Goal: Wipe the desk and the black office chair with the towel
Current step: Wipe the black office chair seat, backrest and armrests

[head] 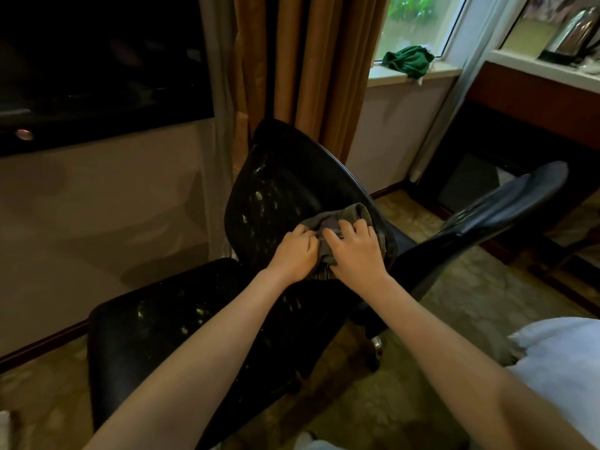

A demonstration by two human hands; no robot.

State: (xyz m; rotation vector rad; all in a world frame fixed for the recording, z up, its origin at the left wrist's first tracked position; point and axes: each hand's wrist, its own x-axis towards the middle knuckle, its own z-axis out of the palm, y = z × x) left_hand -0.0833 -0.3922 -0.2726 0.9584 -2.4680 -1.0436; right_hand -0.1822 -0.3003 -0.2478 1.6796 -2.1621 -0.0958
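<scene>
A black office chair (279, 190) with a mesh back stands in the middle of the view, its seat (162, 323) at lower left and one armrest (506, 203) reaching out to the right. A grey towel (341, 219) lies bunched against the lower part of the mesh back. My left hand (293, 254) grips the towel's left side with curled fingers. My right hand (355, 251) holds its right side, fingers bent over the cloth. Both hands press the towel onto the chair back. No desk surface shows clearly.
A dark TV screen (97, 69) hangs on the left wall. Brown curtains (305, 60) fall behind the chair. A green cloth (409, 60) lies on the window sill. A metal kettle (574, 34) stands on a counter at upper right. Patterned carpet (454, 303) covers the floor.
</scene>
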